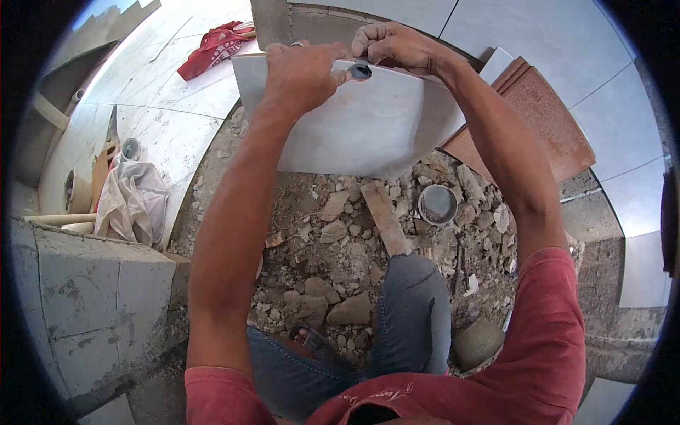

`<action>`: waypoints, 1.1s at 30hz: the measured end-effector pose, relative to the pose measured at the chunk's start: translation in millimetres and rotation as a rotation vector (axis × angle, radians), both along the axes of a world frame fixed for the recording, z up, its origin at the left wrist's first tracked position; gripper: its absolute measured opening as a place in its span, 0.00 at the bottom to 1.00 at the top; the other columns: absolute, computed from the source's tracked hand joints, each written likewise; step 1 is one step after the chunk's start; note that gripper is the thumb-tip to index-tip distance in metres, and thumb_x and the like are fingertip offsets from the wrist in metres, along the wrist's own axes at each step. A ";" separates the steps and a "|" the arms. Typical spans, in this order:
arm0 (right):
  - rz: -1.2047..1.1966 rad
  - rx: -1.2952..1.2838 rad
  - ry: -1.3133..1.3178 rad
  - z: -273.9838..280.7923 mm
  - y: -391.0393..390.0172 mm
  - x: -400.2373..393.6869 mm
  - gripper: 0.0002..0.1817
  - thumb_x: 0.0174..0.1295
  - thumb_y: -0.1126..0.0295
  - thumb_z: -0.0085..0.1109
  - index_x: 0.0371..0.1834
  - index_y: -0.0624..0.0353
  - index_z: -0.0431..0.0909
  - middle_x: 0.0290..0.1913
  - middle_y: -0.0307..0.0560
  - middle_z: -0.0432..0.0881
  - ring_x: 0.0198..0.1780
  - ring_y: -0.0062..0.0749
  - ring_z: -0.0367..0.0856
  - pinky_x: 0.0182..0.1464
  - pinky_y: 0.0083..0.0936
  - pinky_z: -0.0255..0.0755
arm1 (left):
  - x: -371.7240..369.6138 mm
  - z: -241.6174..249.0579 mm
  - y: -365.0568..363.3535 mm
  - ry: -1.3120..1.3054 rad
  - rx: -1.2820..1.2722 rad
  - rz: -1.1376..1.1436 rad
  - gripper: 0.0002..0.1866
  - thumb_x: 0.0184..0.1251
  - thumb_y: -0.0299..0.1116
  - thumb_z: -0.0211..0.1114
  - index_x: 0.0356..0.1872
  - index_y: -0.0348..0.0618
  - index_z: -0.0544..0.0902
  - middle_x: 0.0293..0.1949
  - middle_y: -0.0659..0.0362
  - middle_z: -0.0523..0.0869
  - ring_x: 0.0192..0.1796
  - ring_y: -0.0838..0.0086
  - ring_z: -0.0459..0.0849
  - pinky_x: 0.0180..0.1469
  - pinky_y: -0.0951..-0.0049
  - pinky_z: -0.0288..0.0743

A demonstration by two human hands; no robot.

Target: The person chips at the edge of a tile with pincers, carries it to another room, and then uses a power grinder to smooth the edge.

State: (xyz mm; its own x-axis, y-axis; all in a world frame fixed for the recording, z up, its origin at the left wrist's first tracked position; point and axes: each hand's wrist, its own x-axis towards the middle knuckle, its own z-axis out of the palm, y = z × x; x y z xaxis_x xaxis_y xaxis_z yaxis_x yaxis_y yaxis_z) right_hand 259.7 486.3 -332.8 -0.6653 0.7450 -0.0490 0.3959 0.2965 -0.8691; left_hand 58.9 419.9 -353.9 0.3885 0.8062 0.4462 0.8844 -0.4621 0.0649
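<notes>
A large pale tile [354,127] stands upright, its top edge in front of me. My left hand [301,74] is closed over that edge, left of a round dark pipe opening [360,70] that shows in a cut in the tile. My right hand [400,49] is just right of and above the opening. Its thumb and fingers are pinched together. Whatever is between them, if anything, is too small or hidden to name.
Broken rubble [333,230] covers the ground around my knees, with a wooden board [386,219] and a round container [438,205] in it. Brown tiles [545,113] lean at the right. A red cloth [216,48] and a whitish cloth [132,202] lie left.
</notes>
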 end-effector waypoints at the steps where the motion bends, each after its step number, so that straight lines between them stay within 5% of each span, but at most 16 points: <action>1: -0.004 -0.019 0.066 -3.1 1.4 -1.5 0.10 0.47 0.80 0.50 0.34 0.58 0.75 0.31 0.34 0.75 0.31 0.15 0.71 0.34 0.17 0.67 | 0.0 -0.2 0.3 0.000 -0.004 0.000 0.19 0.59 0.52 0.62 0.50 0.60 0.79 0.38 0.58 0.86 0.46 0.63 0.82 0.50 0.52 0.60; 7: -0.062 -0.133 0.173 0.0 2.7 -8.9 0.08 0.48 0.79 0.51 0.32 0.59 0.76 0.32 0.36 0.75 0.35 0.18 0.73 0.41 0.19 0.71 | 0.2 -8.3 8.8 -0.052 0.162 -0.025 0.18 0.56 0.51 0.65 0.47 0.62 0.82 0.32 0.58 0.86 0.41 0.64 0.83 0.47 0.56 0.60; 12: -0.070 -0.094 0.138 -8.0 14.1 -4.8 0.06 0.50 0.76 0.54 0.32 0.59 0.77 0.34 0.38 0.77 0.38 0.21 0.74 0.43 0.22 0.72 | 0.5 -0.7 7.4 0.014 -0.003 0.005 0.20 0.59 0.53 0.62 0.52 0.62 0.77 0.41 0.56 0.85 0.50 0.60 0.81 0.54 0.49 0.59; 14: -0.119 -0.113 0.090 -4.0 15.2 -5.2 0.09 0.60 0.68 0.53 0.41 0.58 0.79 0.44 0.42 0.79 0.45 0.32 0.76 0.48 0.32 0.71 | 1.5 2.3 8.9 0.030 -0.024 0.020 0.21 0.59 0.53 0.62 0.52 0.63 0.77 0.41 0.55 0.85 0.50 0.60 0.80 0.54 0.48 0.60; 15: -0.180 -0.139 0.161 5.7 1.1 -11.6 0.01 0.55 0.74 0.56 0.27 0.57 0.76 0.32 0.35 0.74 0.36 0.23 0.71 0.37 0.25 0.69 | 2.2 1.5 11.4 0.042 -0.039 0.035 0.21 0.59 0.54 0.61 0.53 0.63 0.77 0.41 0.55 0.85 0.50 0.59 0.80 0.54 0.48 0.60; 22: -0.052 -0.137 0.145 -4.4 25.2 -5.5 0.03 0.53 0.74 0.56 0.30 0.60 0.78 0.30 0.38 0.76 0.35 0.23 0.72 0.35 0.24 0.68 | 1.8 0.0 16.8 0.085 0.010 0.050 0.22 0.59 0.55 0.61 0.54 0.64 0.76 0.42 0.55 0.85 0.51 0.57 0.80 0.54 0.47 0.61; 25: -0.183 -0.102 0.146 4.3 13.4 -7.7 0.04 0.52 0.76 0.55 0.30 0.60 0.78 0.30 0.39 0.77 0.33 0.22 0.72 0.35 0.22 0.68 | 5.0 2.6 17.8 0.028 0.056 0.031 0.20 0.59 0.51 0.62 0.52 0.62 0.79 0.41 0.56 0.86 0.50 0.62 0.81 0.52 0.50 0.58; 27: -0.223 -0.113 0.186 4.4 12.2 -7.9 0.04 0.50 0.77 0.55 0.30 0.60 0.78 0.30 0.39 0.76 0.33 0.22 0.72 0.34 0.20 0.68 | 10.3 17.6 10.3 -0.007 -0.169 0.088 0.17 0.60 0.44 0.62 0.50 0.54 0.80 0.48 0.56 0.83 0.55 0.61 0.77 0.60 0.50 0.55; 33: -0.126 -0.141 0.217 -7.2 33.0 -8.2 0.04 0.49 0.77 0.55 0.29 0.59 0.76 0.29 0.39 0.76 0.32 0.23 0.71 0.35 0.20 0.69 | 8.0 17.1 11.8 0.000 -0.137 0.053 0.16 0.62 0.42 0.61 0.50 0.56 0.80 0.47 0.55 0.84 0.56 0.60 0.77 0.59 0.48 0.55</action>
State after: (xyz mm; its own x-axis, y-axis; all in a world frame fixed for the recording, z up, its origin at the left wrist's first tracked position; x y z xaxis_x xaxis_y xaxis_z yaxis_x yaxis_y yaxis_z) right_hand 251.5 519.3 -340.0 -0.5742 0.8183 -0.0245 0.2224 0.1271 -0.9666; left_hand 66.9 431.7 -336.8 0.3439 0.8789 0.3304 0.9074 -0.4016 0.1237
